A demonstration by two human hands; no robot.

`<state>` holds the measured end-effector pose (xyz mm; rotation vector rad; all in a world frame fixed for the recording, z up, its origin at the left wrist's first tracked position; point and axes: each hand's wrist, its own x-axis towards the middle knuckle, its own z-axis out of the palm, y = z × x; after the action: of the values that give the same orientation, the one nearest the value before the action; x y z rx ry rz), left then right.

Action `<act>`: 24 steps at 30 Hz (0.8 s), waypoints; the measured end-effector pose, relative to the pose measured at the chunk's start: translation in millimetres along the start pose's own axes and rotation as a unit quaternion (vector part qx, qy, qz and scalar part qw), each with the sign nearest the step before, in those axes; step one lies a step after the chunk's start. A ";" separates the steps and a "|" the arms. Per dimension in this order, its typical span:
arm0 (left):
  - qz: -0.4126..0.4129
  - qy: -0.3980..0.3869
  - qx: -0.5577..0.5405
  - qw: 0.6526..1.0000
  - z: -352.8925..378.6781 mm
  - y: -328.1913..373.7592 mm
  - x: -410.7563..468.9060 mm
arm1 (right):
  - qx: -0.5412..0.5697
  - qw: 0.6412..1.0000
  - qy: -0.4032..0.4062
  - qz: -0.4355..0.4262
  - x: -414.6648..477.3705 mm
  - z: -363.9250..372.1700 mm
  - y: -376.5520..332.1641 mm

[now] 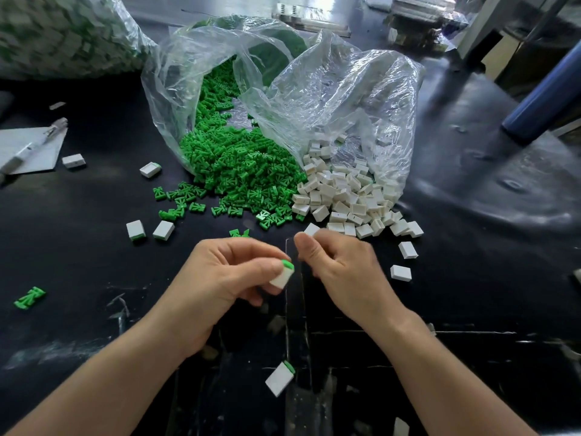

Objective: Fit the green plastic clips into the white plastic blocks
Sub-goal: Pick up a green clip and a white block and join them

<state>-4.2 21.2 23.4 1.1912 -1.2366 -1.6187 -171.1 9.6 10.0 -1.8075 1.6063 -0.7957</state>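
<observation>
I see a black tabletop [78, 247]. Near its middle, two clear bags [345, 99] spill green clips [239, 171] and white blocks [342, 196], the heaps touching. Loose ones lie around. By the left edge lies paper [37, 143] with a pen [19, 158].

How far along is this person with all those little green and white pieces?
Plenty remains, it seems. Done: a few fitted blocks lie loose, one near the front edge, another further left. In hand: the left hand holds a block with its green clip in. Left: large heaps of green clips and white blocks.
</observation>
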 end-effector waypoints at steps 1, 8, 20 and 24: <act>-0.006 -0.027 0.029 0.999 1.1 0.8 -1.6 | -0.022 0.999 0.031 -0.005 3.0 -0.9 3.3; -0.055 -0.211 0.108 0.970 11.1 0.8 -10.6 | -0.182 0.981 0.061 0.004 18.7 9.1 19.5; -0.068 0.086 -0.002 0.994 4.8 -7.4 5.2 | -0.024 0.993 0.044 -0.106 5.6 12.0 5.6; -0.040 0.074 0.018 0.996 4.3 -8.3 4.7 | -0.022 0.978 0.007 -0.208 -5.5 21.3 -2.7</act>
<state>-10.0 19.9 14.7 1.3723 -1.1408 -1.5417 -153.7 16.2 -2.0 -2.2120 1.2740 -0.9610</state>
